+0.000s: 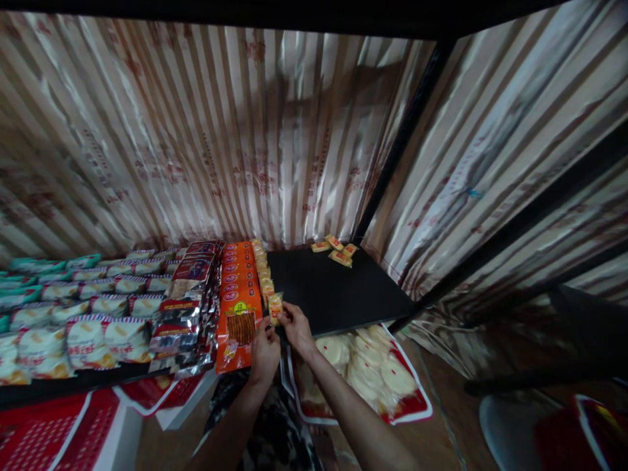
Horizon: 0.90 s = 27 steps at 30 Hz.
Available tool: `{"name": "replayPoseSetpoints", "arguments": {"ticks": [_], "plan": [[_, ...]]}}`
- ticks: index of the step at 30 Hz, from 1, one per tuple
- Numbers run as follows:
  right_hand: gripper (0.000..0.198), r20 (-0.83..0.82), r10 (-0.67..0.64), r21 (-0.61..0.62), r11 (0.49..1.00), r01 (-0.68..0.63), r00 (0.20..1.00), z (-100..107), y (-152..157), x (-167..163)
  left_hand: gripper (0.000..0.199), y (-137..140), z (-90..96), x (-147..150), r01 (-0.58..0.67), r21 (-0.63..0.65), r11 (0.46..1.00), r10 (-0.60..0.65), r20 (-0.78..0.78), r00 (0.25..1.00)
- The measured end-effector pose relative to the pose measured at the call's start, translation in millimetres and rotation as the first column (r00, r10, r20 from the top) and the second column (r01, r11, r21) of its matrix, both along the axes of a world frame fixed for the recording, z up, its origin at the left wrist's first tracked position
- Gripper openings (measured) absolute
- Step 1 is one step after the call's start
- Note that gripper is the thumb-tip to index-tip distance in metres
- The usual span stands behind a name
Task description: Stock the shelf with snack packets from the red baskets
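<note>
A small yellow wrapped snack packet (pixel 275 310) stands upright between my two hands at the front edge of the black shelf. My right hand (pixel 297 331) pinches it along its right side. At its lower left corner, the fingers of my left hand (pixel 265 353) are closed on it as well. Behind it, a row of similar yellow packets (pixel 263 268) runs back toward the wall. Immediately left of that row lies an orange snack bag (pixel 238 288) with a clear window. Several loose yellow packets (pixel 338 252) rest at the shelf's back right corner.
The black shelf (pixel 324 288) has dark posts (pixel 407 124) at its right. Dark red and silver bags (pixel 189 294) and white packaged cakes (pixel 86 337) fill its left part. Underneath are a red tray (pixel 417 407) of pale round items and red baskets (pixel 44 425). Striped sheeting (pixel 220 131) hangs behind.
</note>
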State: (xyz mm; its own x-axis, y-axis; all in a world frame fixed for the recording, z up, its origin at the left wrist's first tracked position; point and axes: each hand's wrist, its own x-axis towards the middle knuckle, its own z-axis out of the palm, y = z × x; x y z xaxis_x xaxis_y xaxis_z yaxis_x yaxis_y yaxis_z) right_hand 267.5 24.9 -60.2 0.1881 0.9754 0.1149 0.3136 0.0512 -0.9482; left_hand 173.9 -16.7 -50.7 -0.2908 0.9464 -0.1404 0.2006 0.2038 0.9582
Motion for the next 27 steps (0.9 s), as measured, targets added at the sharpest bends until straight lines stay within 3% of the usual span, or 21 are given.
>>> {"name": "replayPoseSetpoints", "arguments": {"ticks": [9, 20, 23, 27], "plan": [[0.037, 0.105, 0.04, 0.025, 0.999, -0.043, 0.994, -12.8, 13.5, -7.6, 0.041, 11.4, -8.2, 0.1, -0.03, 0.008, 1.0, 0.03, -0.009, 0.999], [0.04, 0.17, 0.006, 0.058, 0.998, -0.016, 0.985, -19.6, 17.1, -11.3, 0.038, 15.4, -0.3, -3.5, 0.021, 0.005, 1.0, -0.02, -0.082, 0.996], [0.043, 0.138, 0.006, 0.047, 0.999, -0.013, 0.99, -20.4, 17.2, -12.5, 0.035, 5.5, 13.9, -4.0, 0.005, 0.109, 0.994, 0.011, -0.152, 0.988], [0.047, 0.065, -0.058, 0.037, 0.998, 0.056, 0.996, -16.1, 10.0, -11.0, 0.03, -34.4, 49.0, -14.3, 0.053, 0.344, 0.938, 0.021, -0.209, 0.978]]}}
